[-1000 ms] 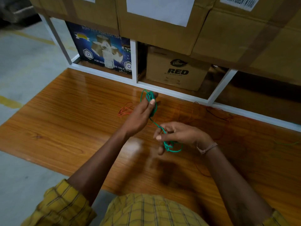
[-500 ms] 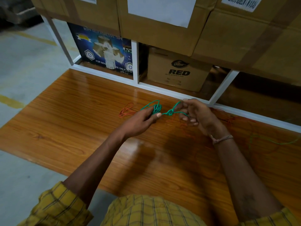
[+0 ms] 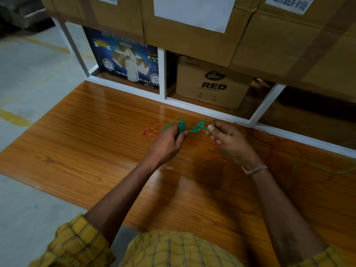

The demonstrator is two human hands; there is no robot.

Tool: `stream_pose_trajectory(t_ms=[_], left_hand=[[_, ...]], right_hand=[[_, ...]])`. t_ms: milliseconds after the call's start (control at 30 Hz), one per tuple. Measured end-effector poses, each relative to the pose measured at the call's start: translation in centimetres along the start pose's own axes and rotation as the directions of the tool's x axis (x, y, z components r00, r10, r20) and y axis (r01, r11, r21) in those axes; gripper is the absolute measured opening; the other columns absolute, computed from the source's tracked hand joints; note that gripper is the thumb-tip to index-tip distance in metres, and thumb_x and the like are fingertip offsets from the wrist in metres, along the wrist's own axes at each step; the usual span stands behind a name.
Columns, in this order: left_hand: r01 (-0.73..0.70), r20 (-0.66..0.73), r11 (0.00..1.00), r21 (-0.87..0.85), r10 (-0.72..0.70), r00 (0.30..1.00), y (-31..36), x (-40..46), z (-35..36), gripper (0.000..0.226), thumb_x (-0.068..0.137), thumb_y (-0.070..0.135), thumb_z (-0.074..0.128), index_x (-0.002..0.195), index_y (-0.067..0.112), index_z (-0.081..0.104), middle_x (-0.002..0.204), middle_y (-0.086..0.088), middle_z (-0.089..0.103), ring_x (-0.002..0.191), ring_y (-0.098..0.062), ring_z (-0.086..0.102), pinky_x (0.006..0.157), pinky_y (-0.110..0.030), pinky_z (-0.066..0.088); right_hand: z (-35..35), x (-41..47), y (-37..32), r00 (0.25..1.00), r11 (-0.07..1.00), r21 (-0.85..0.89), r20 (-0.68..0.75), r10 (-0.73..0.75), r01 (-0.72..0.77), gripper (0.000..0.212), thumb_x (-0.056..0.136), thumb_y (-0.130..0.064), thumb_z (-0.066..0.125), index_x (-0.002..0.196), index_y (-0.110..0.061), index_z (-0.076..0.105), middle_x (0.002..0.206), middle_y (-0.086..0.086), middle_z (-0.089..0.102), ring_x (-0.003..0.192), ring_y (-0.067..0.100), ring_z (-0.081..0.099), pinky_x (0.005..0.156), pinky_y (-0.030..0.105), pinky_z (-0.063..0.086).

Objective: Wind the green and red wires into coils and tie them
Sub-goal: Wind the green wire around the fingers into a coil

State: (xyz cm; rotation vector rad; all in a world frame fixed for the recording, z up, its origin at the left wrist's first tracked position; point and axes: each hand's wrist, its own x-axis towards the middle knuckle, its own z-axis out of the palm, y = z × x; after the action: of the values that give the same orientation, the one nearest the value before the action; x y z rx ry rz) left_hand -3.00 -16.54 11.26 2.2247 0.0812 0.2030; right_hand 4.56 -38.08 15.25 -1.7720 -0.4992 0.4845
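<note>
Over the shiny wooden board (image 3: 96, 151) by the shelf boxes, my left hand (image 3: 169, 143) pinches the green wire (image 3: 197, 128) coil, my right hand (image 3: 229, 139) grips its knotted end, red wire (image 3: 151, 130) loose just left.

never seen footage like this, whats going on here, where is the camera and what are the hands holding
No machine here: a person works with two bare hands, and the single camera sits on their head, looking forward and down, so you see their own arms and yellow checked shirt at the bottom. The left hand pinches a small bundle of green wire. The right hand pinches the same wire a little further along, with a knotted loop stretched between the two hands. Below them lies a glossy wooden board. Loose red wire rests on it left of the hands, and more green wire trails off to the right. Behind stands a white rack with cardboard boxes.
</note>
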Motion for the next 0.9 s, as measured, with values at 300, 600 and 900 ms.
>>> stream_pose_trajectory(t_ms=[300,600,900], left_hand=[[-0.016,0.03,0.998,0.068,0.014,0.999,-0.8,-0.2,0.6,0.023,0.109,0.034,0.051,0.113,0.014,0.061,0.086,-0.007,0.066,0.076,-0.028,0.064,0.067,-0.049,0.05],[-0.002,0.124,0.883,-0.468,0.068,0.99,0.9,-2.0,1.0,0.019,0.113,0.017,0.05,0.099,0.023,0.062,0.073,0.021,0.057,0.066,0.004,0.047,0.06,-0.018,0.038],[0.151,0.09,0.786,-0.599,-0.122,0.988,-0.5,-1.3,0.9,0.023,0.112,0.012,0.049,0.095,0.015,0.064,0.063,0.016,0.057,0.055,0.004,0.047,0.053,-0.013,0.037]], right_hand=[[-1.2,2.0,1.1,0.973,0.913,0.39,-0.14,0.185,-0.117,0.022,0.102,-0.014,0.063,0.08,-0.01,0.065,0.059,0.001,0.037,0.037,0.002,0.024,0.038,0.019,0.016],[0.7,6.1,3.4,0.858,0.987,0.054,-0.49,0.156,-0.149,0.031,0.092,-0.014,0.076,0.066,-0.018,0.06,0.068,-0.005,0.057,0.066,0.007,0.049,0.065,0.025,0.04],[0.9,4.3,2.3,0.943,0.808,-0.587,-0.29,-0.161,-0.043,0.026,0.082,-0.027,0.084,0.101,-0.016,0.07,0.11,0.002,0.062,0.102,0.02,0.061,0.085,0.037,0.052]])
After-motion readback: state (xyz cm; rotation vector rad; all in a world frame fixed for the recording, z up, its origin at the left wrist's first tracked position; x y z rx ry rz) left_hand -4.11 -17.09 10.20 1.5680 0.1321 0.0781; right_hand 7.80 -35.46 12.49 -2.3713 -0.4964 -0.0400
